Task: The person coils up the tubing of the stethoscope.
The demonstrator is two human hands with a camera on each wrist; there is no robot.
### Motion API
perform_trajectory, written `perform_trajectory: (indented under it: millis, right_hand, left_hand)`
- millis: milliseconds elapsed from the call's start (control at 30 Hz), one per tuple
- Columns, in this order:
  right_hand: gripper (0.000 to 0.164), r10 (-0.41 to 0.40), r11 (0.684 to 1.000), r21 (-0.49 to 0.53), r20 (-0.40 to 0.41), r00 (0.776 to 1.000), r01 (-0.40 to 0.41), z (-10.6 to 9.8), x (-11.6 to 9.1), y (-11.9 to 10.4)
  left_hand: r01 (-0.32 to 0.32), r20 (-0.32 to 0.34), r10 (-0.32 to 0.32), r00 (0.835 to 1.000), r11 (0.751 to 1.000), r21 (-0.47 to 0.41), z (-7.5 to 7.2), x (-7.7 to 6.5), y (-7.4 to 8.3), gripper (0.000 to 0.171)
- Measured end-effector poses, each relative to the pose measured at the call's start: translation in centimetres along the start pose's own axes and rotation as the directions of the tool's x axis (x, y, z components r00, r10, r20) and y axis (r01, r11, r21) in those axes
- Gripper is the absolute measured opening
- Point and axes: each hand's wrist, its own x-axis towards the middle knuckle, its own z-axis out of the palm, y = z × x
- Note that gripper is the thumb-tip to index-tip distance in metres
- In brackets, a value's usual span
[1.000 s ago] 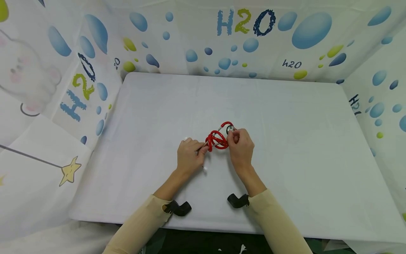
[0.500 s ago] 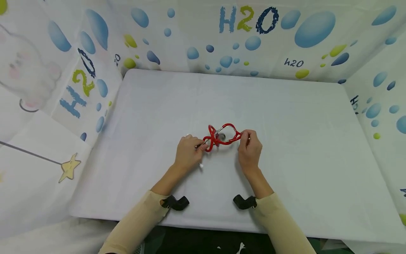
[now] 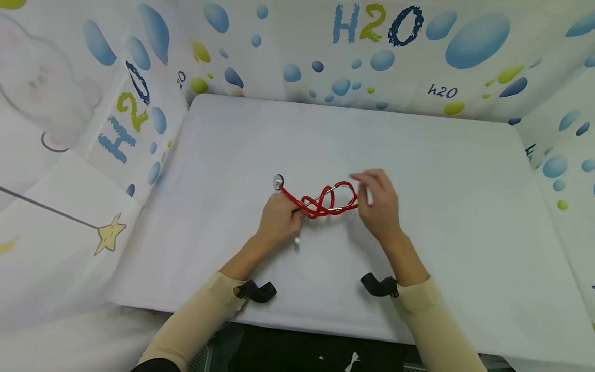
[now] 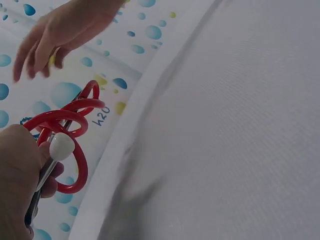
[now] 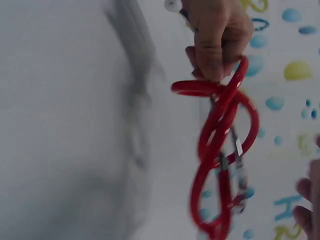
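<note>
A stethoscope [image 3: 321,211] with coiled red tubing is held up over the white table. My left hand [image 3: 279,217] grips its metal ear tubes between thumb and fingers, the white ear tip [image 4: 61,146] poking out beside the thumb. Beyond that hand's knuckles, the round silver chest piece [image 3: 278,182] sticks up at the tubing's left end. My right hand [image 3: 378,204] is by the right-hand loop, its fingers loosely extended and holding nothing. In the left wrist view a gap shows between those fingers and the red tubing. Part of the ear tubes is hidden by the left hand.
A white-covered table [image 3: 446,222] lies beneath both hands. Behind it and at both sides hangs a white curtain [image 3: 288,31] printed with blue and green drops. Dark wrist mounts [image 3: 257,292] stick out from both sleeves.
My right hand has released the stethoscope and moved right and up. The chest piece has swung from the right side to the left hand's far side. The left hand keeps its grip.
</note>
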Motion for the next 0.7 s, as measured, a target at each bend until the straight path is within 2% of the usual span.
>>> perform_trajectory:
  millis: [33, 67, 100, 167, 233, 267, 300, 367, 433, 500, 533, 600, 700]
  right_hand:
    - [0.035, -0.110, 0.993, -0.028, 0.142, 0.984, 0.115, -0.2, 1.2, -0.7]
    - [0.041, -0.199, 0.975, -0.041, 0.291, 0.936, 0.220, -0.2, 2.3, -1.4]
    - [0.048, -0.264, 0.950, -0.041, 0.429, 0.864, 0.311, -0.2, 3.3, -2.0]
    - [0.062, -0.319, 0.902, -0.023, 0.637, 0.702, 0.431, 0.1, 5.1, -2.9]
    - [0.069, -0.317, 0.872, 0.003, 0.766, 0.559, 0.490, 0.4, 6.5, -3.5]
    - [0.068, -0.305, 0.863, 0.016, 0.813, 0.497, 0.504, 0.5, 7.1, -3.7]
    - [0.065, -0.289, 0.862, 0.028, 0.847, 0.446, 0.506, 0.7, 7.5, -3.8]
    - [0.056, -0.264, 0.874, 0.057, 0.889, 0.373, 0.483, 0.7, 8.0, -3.9]
    - [0.046, -0.258, 0.886, 0.084, 0.906, 0.335, 0.455, 0.7, 8.2, -3.9]
    - [0.041, -0.285, 0.887, 0.122, 0.903, 0.321, 0.445, 0.8, 8.2, -4.1]
    - [0.038, -0.308, 0.875, 0.136, 0.898, 0.316, 0.465, 0.8, 8.3, -4.2]
    - [0.033, -0.369, 0.835, 0.160, 0.873, 0.320, 0.526, 0.8, 8.4, -4.4]
    - [0.022, -0.441, 0.780, 0.164, 0.829, 0.344, 0.604, 0.7, 8.7, -4.3]
  left_hand:
    - [-0.014, 0.005, 0.014, 1.000, 1.000, -0.004, -0.2, 0.2, 0.2, 0.006]
    - [-0.031, 0.008, 0.031, 0.999, 1.000, -0.005, -0.3, 0.4, 0.4, 0.006]
    - [-0.050, 0.016, 0.050, 0.999, 0.999, -0.009, -0.4, 0.6, 0.6, 0.005]
    - [-0.096, 0.042, 0.096, 0.994, 0.995, -0.019, -0.5, 0.8, 1.2, 0.004]
    - [-0.149, 0.072, 0.151, 0.986, 0.988, -0.028, -0.5, 0.9, 1.8, 0.004]
    - [-0.172, 0.087, 0.174, 0.981, 0.985, -0.031, -0.5, 0.8, 2.1, 0.004]
    - [-0.192, 0.098, 0.194, 0.976, 0.981, -0.036, -0.5, 0.6, 2.3, 0.004]
    - [-0.219, 0.111, 0.223, 0.968, 0.975, -0.048, -0.6, 0.4, 2.8, 0.005]
    - [-0.231, 0.123, 0.237, 0.964, 0.971, -0.064, -0.8, 0.1, 3.2, 0.006]
    - [-0.239, 0.137, 0.248, 0.959, 0.968, -0.074, -1.0, -0.1, 3.4, 0.005]
    - [-0.247, 0.144, 0.256, 0.956, 0.966, -0.077, -1.2, -0.1, 3.5, 0.004]
    - [-0.256, 0.158, 0.266, 0.951, 0.963, -0.081, -1.5, -0.1, 3.7, 0.005]
    - [-0.265, 0.155, 0.274, 0.949, 0.961, -0.075, -2.0, 0.1, 3.6, 0.005]
